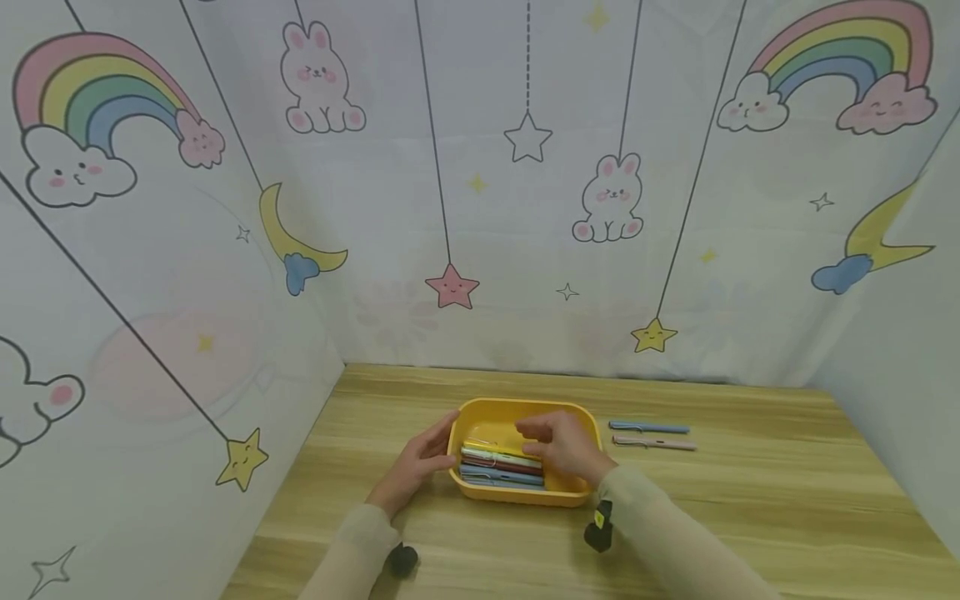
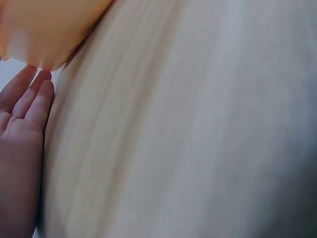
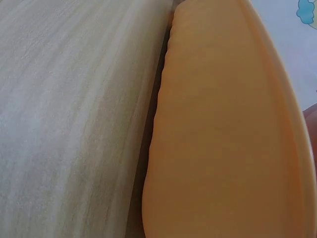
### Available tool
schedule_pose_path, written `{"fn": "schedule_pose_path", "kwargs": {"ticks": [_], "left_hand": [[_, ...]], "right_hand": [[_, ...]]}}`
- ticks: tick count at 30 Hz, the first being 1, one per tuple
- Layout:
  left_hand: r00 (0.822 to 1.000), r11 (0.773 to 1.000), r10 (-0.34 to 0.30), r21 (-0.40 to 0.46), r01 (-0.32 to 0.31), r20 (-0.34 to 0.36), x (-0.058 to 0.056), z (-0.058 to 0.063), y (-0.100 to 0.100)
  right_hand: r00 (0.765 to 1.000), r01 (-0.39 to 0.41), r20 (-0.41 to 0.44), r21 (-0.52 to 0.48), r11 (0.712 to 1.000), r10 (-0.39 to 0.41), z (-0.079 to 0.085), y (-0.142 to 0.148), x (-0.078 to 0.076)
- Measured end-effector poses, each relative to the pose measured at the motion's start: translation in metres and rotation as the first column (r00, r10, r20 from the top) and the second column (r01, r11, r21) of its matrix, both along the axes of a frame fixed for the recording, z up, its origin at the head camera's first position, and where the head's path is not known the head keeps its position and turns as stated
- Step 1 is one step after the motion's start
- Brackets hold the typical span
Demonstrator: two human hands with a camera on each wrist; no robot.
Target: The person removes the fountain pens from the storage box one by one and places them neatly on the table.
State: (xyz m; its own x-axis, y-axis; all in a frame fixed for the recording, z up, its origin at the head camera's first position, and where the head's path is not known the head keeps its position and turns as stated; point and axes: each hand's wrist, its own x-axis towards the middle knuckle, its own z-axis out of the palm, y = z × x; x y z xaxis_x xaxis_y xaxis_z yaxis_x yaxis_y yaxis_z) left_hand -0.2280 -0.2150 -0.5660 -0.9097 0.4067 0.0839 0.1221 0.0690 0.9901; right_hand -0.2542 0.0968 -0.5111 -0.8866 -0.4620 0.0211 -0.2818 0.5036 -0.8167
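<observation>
A yellow plastic basket [image 1: 525, 498] stands on the table with several pens [image 1: 501, 468] lying side by side in its left part. My left hand [image 1: 420, 458] rests against the basket's left end, its fingers nearly straight. In the left wrist view, the left hand's fingertips [image 2: 45, 74] touch the outer wall. My right hand [image 1: 564, 443] reaches over the basket's right part, fingers loosely bent and pointing left above the pens. A gap shows between its thumb and fingers, with nothing visible there. The right wrist view shows mostly the basket's outer wall [image 3: 223, 124].
Right of the basket lie a blue pen [image 1: 649, 427] and a pinkish pen [image 1: 654, 443], roughly parallel. The wood-grain table [image 1: 765, 483] is bounded by printed curtains [image 1: 517, 333] at the back and sides. Small dark objects hang at both sleeve cuffs.
</observation>
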Motion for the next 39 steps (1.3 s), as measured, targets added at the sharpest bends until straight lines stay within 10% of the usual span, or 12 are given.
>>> {"fn": "schedule_pose_path", "kwargs": {"ticks": [39], "left_hand": [[1.0,1.0,-0.005,0.016,0.005,0.011,0.0003,-0.0001,-0.0004]], "right_hand": [[0.997,-0.068,-0.036,0.048,0.996,0.07,-0.0103,-0.008,0.0014]]}}
